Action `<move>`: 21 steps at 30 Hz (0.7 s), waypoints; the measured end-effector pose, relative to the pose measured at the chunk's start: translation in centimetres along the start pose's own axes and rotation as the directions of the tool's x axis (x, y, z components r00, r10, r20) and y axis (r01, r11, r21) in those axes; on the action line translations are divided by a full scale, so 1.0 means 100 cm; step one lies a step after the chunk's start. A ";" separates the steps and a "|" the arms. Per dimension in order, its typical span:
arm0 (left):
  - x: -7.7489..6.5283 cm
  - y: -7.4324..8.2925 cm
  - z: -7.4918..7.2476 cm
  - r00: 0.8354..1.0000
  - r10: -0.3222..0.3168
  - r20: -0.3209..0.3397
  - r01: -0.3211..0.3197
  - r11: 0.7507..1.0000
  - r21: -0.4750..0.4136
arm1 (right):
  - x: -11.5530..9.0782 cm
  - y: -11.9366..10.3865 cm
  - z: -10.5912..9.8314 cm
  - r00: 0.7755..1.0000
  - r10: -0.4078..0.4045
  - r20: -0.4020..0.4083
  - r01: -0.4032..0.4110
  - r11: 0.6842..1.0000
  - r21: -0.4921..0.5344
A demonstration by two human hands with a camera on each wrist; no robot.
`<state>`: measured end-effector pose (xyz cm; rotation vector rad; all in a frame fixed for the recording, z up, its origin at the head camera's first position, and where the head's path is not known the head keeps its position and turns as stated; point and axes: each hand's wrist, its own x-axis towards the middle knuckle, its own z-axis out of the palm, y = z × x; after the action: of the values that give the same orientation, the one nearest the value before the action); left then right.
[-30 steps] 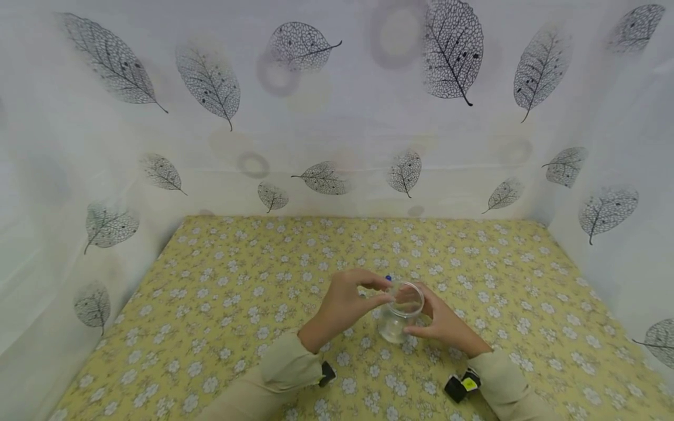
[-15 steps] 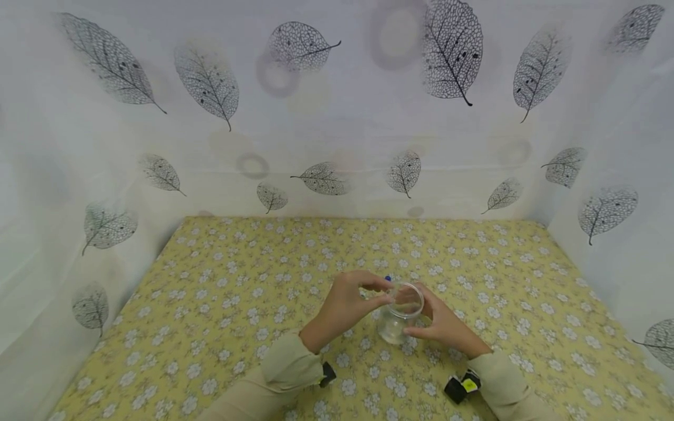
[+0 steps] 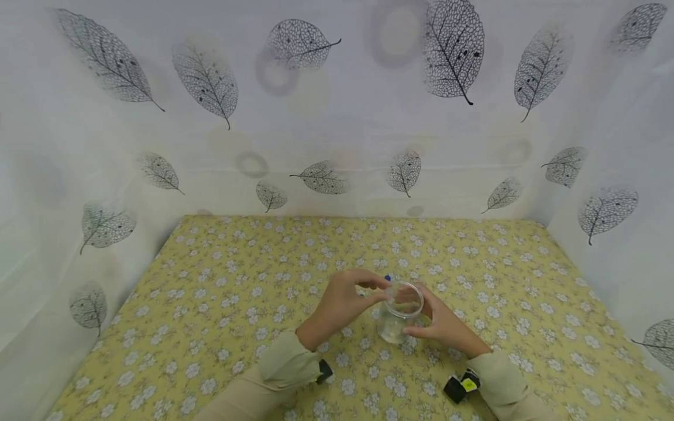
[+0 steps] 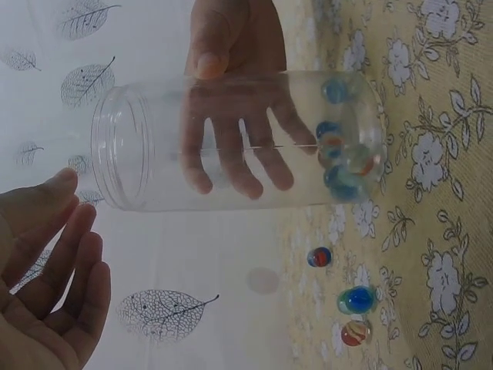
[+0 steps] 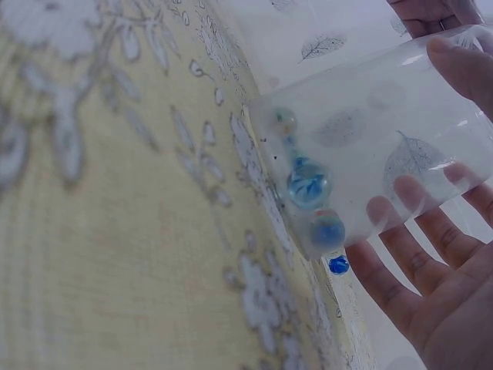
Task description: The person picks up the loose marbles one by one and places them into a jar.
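Observation:
A clear plastic jar (image 4: 166, 181) stands uncapped on the flowered cloth, several coloured glass marbles (image 4: 358, 162) lying at its bottom. My right hand (image 3: 444, 324) grips it from the right, thumb on the near side and fingers spread along the far wall. At the mouth, my left hand (image 3: 342, 301) has thumb and forefinger drawn together right by the rim; I cannot tell whether something small is between them. Past the jar lie loose marbles: a blue and red one (image 4: 320, 257), a blue-green one (image 4: 357, 299) and a red and yellow one (image 4: 355, 333).
The yellow flowered tablecloth (image 3: 237, 292) covers the table. A pale hanging sheet (image 3: 347, 123) printed with leaves closes off the back and both sides. Dark camera mounts (image 3: 455, 389) sit at both wrists, below beige sleeves.
The left hand has shifted very slightly at the jar's rim. The right hand and the jar stay practically where they were.

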<state>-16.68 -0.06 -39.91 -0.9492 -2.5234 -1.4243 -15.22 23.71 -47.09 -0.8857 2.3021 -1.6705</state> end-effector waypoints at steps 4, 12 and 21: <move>0.001 -0.004 -0.007 0.999 -0.028 0.020 0.028 1.000 0.013 | 0.000 -0.001 0.000 1.000 0.002 -0.002 -0.002 1.000 -0.001; 0.006 -0.026 -0.028 0.989 -0.129 0.077 0.122 0.988 0.093 | 0.000 -0.001 0.000 1.000 0.001 -0.004 -0.001 1.000 -0.004; 0.016 -0.058 -0.044 0.976 -0.184 0.114 0.155 0.962 0.225 | 0.000 -0.001 -0.001 1.000 0.008 -0.010 -0.008 1.000 -0.018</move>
<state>-22.15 -5.05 -41.18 -0.8337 -2.8482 -1.1271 -15.21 23.74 -47.01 -0.8726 2.3281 -1.6570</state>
